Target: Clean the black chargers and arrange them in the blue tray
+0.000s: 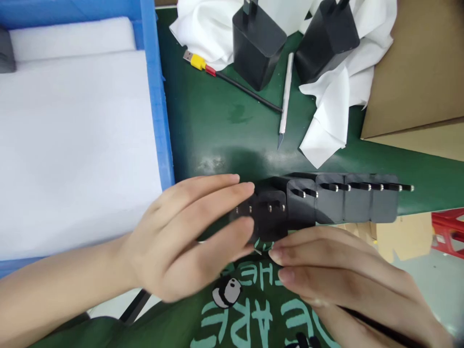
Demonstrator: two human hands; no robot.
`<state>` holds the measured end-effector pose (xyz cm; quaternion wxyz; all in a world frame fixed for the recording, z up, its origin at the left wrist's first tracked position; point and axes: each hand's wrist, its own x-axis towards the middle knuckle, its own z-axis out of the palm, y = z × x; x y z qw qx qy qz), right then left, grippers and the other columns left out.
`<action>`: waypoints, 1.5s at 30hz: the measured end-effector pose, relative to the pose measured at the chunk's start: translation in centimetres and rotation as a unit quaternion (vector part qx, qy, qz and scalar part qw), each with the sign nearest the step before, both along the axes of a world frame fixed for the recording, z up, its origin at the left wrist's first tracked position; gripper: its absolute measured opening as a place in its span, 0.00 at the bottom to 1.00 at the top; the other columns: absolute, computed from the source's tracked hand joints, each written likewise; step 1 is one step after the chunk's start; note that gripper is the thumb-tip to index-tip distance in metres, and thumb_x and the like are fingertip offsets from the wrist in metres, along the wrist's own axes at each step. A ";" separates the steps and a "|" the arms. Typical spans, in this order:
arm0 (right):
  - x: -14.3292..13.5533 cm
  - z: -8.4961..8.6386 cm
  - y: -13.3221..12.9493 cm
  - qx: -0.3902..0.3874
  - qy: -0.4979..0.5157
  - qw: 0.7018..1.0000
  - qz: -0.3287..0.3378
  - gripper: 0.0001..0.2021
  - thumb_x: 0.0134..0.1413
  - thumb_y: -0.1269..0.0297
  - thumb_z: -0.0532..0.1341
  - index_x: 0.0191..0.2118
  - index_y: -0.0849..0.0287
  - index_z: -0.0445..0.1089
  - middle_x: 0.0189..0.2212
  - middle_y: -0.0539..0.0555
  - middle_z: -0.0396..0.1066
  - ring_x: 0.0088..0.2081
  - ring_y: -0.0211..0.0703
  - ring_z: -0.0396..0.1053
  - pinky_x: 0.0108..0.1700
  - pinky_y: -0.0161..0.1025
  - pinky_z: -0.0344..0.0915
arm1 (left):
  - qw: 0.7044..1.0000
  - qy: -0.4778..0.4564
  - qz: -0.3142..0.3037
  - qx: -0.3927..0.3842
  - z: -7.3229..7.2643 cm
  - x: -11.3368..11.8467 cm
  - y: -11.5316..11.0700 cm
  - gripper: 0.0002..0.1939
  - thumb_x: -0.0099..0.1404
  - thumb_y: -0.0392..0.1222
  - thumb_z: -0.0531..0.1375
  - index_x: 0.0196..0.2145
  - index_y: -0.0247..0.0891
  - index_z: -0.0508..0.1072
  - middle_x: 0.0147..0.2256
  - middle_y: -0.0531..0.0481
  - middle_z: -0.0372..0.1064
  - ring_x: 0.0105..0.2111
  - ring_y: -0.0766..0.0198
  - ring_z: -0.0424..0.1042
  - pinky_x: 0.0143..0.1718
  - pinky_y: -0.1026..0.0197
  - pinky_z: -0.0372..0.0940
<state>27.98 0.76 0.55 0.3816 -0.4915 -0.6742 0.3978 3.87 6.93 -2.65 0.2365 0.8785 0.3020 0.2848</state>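
A row of black plug-in power adapters (329, 205) stands along the table's near edge, metal prongs up. At the row's left end, my left hand (192, 237) has its fingers around the leftmost adapter (243, 212), partly covering it. My right hand (340, 270) lies along the near side of the row, fingers stretched out and close together, fingertips at the lower edge of the adapters. Whether those fingertips press on an adapter is hard to see. Nothing shows in the right hand.
A blue bin (154, 96) with white foam sheets (76, 140) stands left. Further back are two larger black adapters (255, 46), white cloths (326, 125), a craft knife (286, 94) with its blade bare, and a USB cable (239, 87). A cardboard box (416, 72) is at right.
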 end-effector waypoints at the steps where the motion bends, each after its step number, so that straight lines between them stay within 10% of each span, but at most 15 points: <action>1: 0.0 0.0 0.4 -0.010 -0.002 0.999 0.043 0.07 0.57 0.76 0.63 0.40 0.60 0.75 0.38 0.54 0.79 0.41 0.42 0.78 0.44 0.35 0.77 | 0.999 0.010 -0.026 0.029 -0.1 0.1 0.5 0.15 0.60 0.43 0.69 0.43 0.42 0.70 0.49 0.44 0.76 0.51 0.52 0.75 0.48 0.50 0.78; 10: 1.7 0.1 1.0 -0.006 -0.036 0.989 0.146 0.11 0.56 0.77 0.64 0.45 0.62 0.73 0.44 0.54 0.77 0.50 0.38 0.74 0.53 0.31 0.72 | 0.996 0.048 -0.055 0.059 0.0 0.2 1.2 0.07 0.67 0.40 0.63 0.41 0.38 0.69 0.46 0.37 0.77 0.51 0.52 0.75 0.47 0.51 0.78; 45: 1.0 0.2 1.4 -0.005 -0.032 0.991 0.127 0.10 0.54 0.79 0.64 0.41 0.62 0.75 0.41 0.54 0.78 0.45 0.39 0.77 0.49 0.30 0.75 | 0.993 -0.007 -0.061 0.099 -0.5 0.5 1.2 0.20 0.60 0.41 0.70 0.44 0.26 0.70 0.44 0.29 0.76 0.49 0.49 0.76 0.52 0.53 0.75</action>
